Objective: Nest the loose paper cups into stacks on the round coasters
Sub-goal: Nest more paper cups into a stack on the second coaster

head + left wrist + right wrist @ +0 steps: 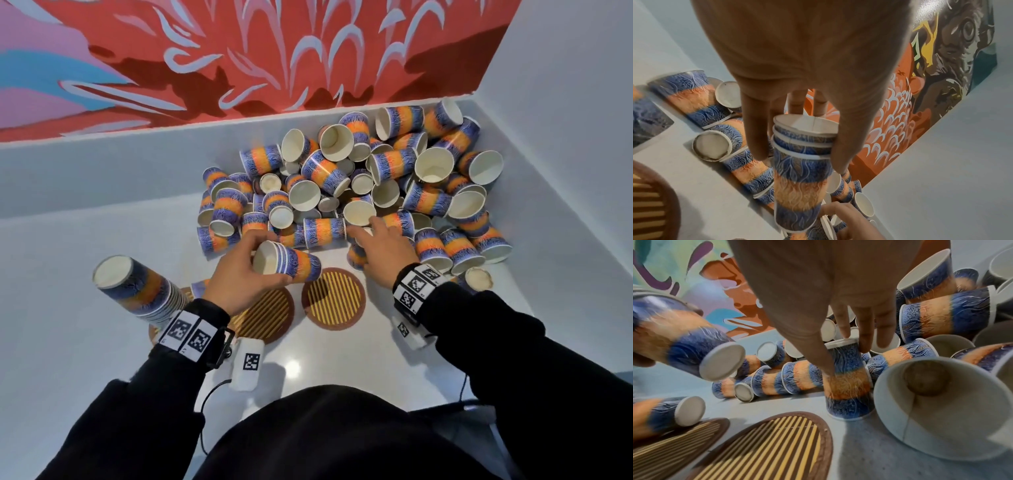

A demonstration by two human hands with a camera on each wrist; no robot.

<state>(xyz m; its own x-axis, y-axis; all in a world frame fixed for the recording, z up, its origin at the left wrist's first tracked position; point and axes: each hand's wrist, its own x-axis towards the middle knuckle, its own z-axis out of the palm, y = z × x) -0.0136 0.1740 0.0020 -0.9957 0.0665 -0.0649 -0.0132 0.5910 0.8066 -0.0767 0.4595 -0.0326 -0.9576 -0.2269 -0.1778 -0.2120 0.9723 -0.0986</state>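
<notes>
My left hand [274, 257] grips a short nested stack of blue-and-orange paper cups [291, 263] on its side above two striped round coasters [267, 315] [334, 298]. In the left wrist view the thumb and fingers [758, 152] clasp the stack [801, 183] near its rims. My right hand [366, 236] reaches into the pile of loose cups [376, 181]. In the right wrist view this hand [846, 360] pinches an upside-down cup [849, 386] standing on the table. A tall inverted stack [137, 287] leans on a third coaster at the left, mostly hidden.
The white table [85, 308] sits in a corner, with a red mural wall [274, 51] behind and a white wall [565, 102] on the right. An open-mouthed cup [931, 410] lies just right of my right hand. My dark sleeves fill the front.
</notes>
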